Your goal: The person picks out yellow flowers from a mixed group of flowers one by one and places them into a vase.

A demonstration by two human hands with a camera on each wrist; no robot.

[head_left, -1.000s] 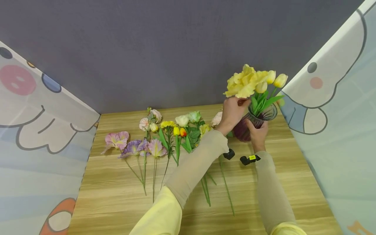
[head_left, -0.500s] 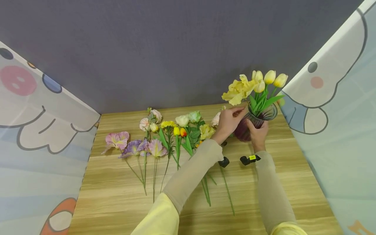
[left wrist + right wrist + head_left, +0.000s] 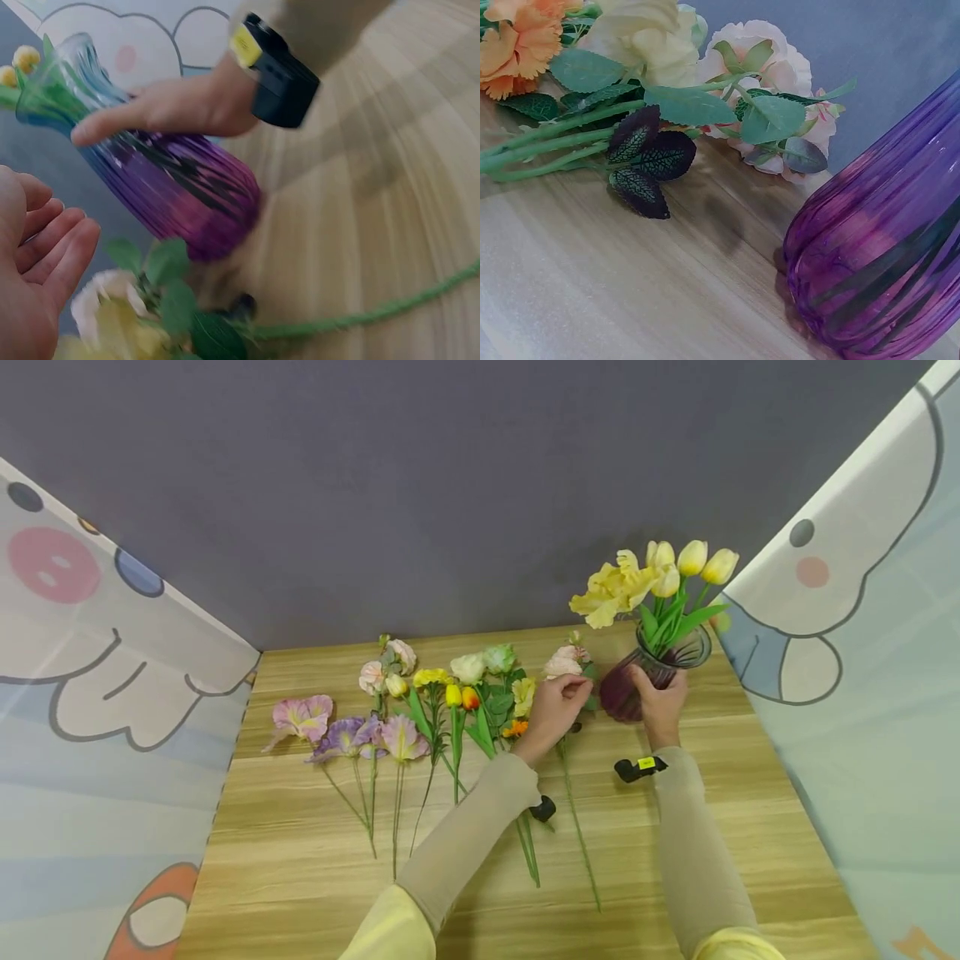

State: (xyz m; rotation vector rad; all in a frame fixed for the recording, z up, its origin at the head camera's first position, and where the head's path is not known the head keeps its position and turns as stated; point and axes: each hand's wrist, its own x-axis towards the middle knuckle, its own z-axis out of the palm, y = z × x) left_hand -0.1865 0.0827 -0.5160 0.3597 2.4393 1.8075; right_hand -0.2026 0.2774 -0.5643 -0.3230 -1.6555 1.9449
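Gripping the tilted vase [image 3: 622,692] at three o'clock with right hand [image 3: 663,703]; showing an empty, loosely curled left hand [image 3: 555,714] at four, near pink flowers [image 3: 562,662].

The left hand [image 3: 552,710] is loosely curled; the right hand [image 3: 663,703] grips, thumb [image 3: 105,124] extended.

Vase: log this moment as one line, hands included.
left hand: empty, by pale pink flower | right hand: grips vase | vase: tilted, pale-yellow tulips in it
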